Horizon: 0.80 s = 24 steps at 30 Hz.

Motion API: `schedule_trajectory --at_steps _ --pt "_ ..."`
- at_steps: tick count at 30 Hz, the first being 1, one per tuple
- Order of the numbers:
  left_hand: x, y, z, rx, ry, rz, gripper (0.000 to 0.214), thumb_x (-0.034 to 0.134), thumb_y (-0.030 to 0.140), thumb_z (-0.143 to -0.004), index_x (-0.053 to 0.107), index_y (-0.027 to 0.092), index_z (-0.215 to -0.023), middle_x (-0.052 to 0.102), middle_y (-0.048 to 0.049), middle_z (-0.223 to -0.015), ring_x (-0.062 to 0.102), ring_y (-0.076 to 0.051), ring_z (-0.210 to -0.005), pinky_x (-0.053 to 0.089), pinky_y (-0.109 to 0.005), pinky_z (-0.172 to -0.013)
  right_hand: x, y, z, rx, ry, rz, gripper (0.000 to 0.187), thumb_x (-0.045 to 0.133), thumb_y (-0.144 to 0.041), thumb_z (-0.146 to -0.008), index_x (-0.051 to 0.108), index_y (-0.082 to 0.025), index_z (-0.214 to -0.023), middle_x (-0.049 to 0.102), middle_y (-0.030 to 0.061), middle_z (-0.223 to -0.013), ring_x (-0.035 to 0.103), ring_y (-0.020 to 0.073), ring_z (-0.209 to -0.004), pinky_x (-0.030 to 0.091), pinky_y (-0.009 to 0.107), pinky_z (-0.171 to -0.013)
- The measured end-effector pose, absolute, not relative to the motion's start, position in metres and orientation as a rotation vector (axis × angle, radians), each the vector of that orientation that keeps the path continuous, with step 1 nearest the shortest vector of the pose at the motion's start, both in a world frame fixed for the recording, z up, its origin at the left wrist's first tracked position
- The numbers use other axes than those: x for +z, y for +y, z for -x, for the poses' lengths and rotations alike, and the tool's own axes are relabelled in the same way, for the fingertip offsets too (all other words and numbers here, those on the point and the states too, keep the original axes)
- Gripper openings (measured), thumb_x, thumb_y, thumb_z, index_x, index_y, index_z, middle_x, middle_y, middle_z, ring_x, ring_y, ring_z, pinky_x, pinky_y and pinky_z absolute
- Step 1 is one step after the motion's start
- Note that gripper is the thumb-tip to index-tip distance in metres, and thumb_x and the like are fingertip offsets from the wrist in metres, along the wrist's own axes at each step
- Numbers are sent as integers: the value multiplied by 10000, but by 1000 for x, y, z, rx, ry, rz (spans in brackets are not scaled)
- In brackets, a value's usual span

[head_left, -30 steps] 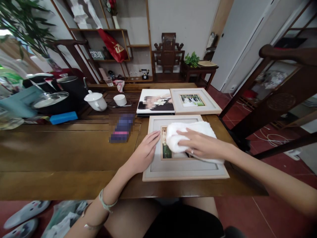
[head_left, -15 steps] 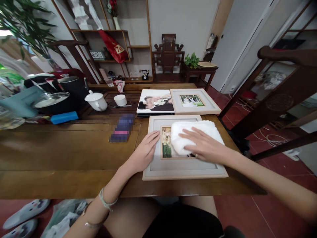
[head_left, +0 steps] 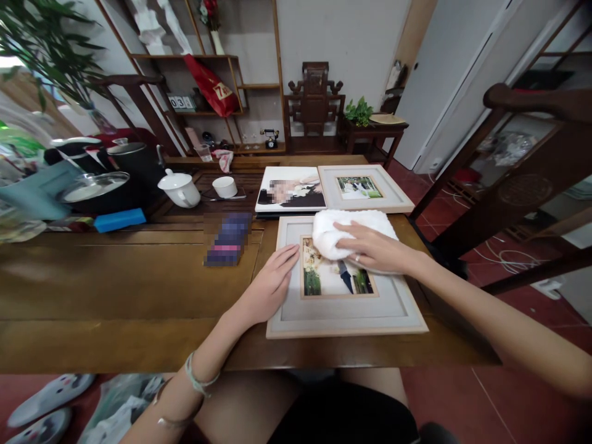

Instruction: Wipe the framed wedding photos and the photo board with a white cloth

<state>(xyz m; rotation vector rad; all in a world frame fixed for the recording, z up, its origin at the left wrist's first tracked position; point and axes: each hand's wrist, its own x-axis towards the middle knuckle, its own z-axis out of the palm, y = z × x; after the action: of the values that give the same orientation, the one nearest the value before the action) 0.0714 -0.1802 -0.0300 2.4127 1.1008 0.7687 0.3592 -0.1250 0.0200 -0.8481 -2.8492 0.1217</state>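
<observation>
A picture frame with a pale wood edge and a wide light mat lies flat near the table's front edge. Its small photo shows greenery and part of a dark suit; the upper part is covered. My right hand grips a folded white towel and presses it on the frame's upper middle. My left hand rests on the frame's left side, fingers stretched out and touching the mat beside the photo.
Behind the frame lie a second framed photo and a white-covered photo album. To the left are a blurred dark-blue item, a white cup, a lidded white bowl and a blue box. A wooden chair stands at right.
My right hand has slid the towel up and a little left across the frame, uncovering the lower right of the photo. My left hand has stayed in place.
</observation>
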Motion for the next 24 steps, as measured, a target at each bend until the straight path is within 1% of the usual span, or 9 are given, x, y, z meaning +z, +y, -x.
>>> schedule_trajectory --at_steps 2,5,7,9,11,13,15,20,24 --pt "-30 -180 -72 775 1098 -2419 476 297 156 -971 395 162 -1437 394 -131 -1494 305 -252 -1412 270 -533 -1167 24 -146 -359 284 -2886 805 328 482 -130 -878 583 -186 -1185 394 161 -1478 348 279 -1370 284 526 -1105" --pt "-31 -180 -72 783 1081 -2424 474 302 154 -969 402 168 -1432 400 -128 -1490 313 -252 -1407 274 -533 -1165 35 -184 -358 537 -2902 814 332 485 -128 -874 591 -206 -1179 407 125 -1478 382 284 -1349 380 474 -1051" --pt "-31 -180 -71 782 1082 -2426 475 300 154 -969 402 168 -1433 403 -128 -1487 313 -251 -1407 274 -532 -1166 44 -211 -356 674 -2903 802 341 498 -116 -857 593 -219 -1168 421 108 -1471 395 268 -1343 425 423 -1018" --pt "-31 -180 -72 772 1091 -2426 476 298 157 -969 398 155 -1434 399 -135 -1488 307 -250 -1409 270 -528 -1168 50 -234 -352 727 -2919 739 363 514 -104 -832 593 -226 -1165 413 100 -1478 370 246 -1361 403 400 -1046" --pt "-30 -180 -72 766 1094 -2426 475 298 161 -968 400 137 -1432 397 -144 -1487 305 -251 -1408 268 -523 -1171 52 -249 -347 679 -2941 651 359 519 -94 -814 609 -237 -1131 407 80 -1485 315 241 -1392 323 432 -1109" --pt "-30 -180 -72 773 1085 -2427 474 299 163 -968 405 132 -1428 404 -149 -1482 313 -251 -1403 269 -521 -1170 48 -255 -343 569 -2956 583 320 520 -80 -798 635 -241 -1050 416 63 -1481 278 259 -1407 263 495 -1132" --pt "-29 -180 -73 781 1078 -2426 473 300 164 -968 408 136 -1427 407 -149 -1480 318 -253 -1401 270 -523 -1169 40 -251 -342 441 -2953 571 298 522 -64 -784 645 -237 -993 416 70 -1481 286 284 -1401 262 548 -1118" --pt "-30 -180 -72 783 1086 -2422 473 309 166 -970 400 170 -1434 401 -125 -1489 309 -244 -1409 264 -514 -1173 20 -212 -353 98 -2933 719 361 525 -24 -764 635 -205 -1056 447 159 -1443 355 330 -1360 295 607 -1071" --pt "-30 -181 -71 767 1110 -2410 478 308 166 -972 391 194 -1441 391 -102 -1501 301 -239 -1416 259 -510 -1176 15 -164 -366 -100 -2891 747 355 499 4 -775 621 -174 -1057 436 177 -1446 322 317 -1379 267 604 -1086"
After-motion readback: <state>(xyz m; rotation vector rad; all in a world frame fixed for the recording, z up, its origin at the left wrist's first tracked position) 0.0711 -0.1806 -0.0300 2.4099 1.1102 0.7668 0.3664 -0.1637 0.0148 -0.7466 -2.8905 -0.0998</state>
